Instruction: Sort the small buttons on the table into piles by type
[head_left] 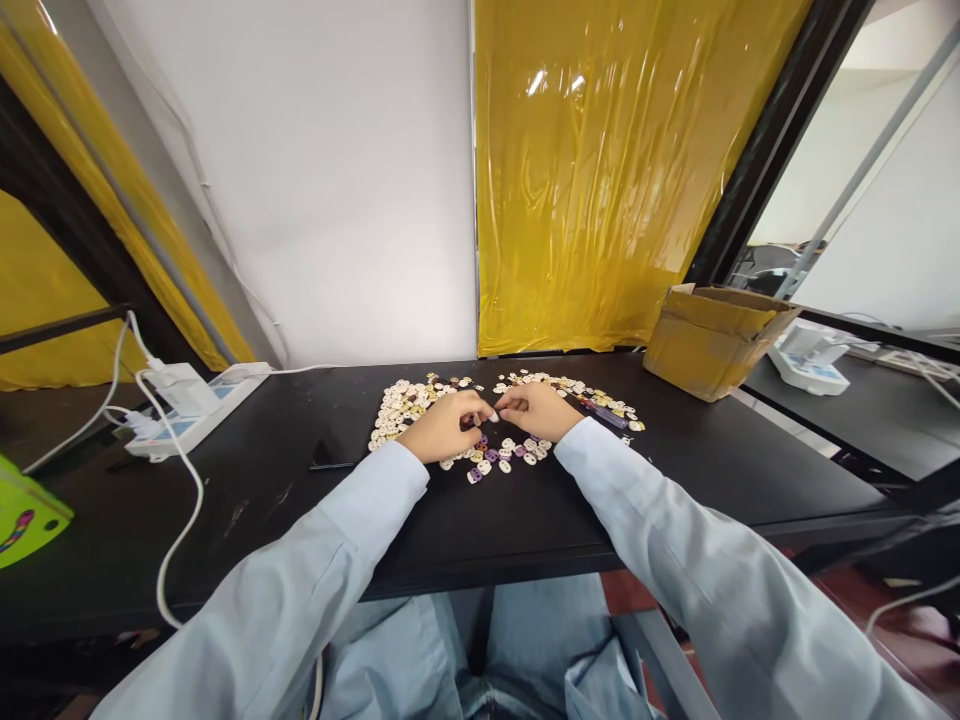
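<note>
A spread of several small buttons (401,405), mostly white and cream with a few purple ones (491,455), lies on the black table (675,470). My left hand (446,425) and my right hand (536,410) rest among them, fingertips meeting in the middle. Both hands are pinched closed on a small white piece (495,412), too small to name for sure. Pale blue sleeves cover both arms.
A dark phone (341,440) lies flat left of the buttons. A white power strip with chargers and cables (187,405) sits far left, with a green box (26,515) at the left edge. An open cardboard box (712,335) stands at the right rear. Yellow plastic sheeting hangs behind.
</note>
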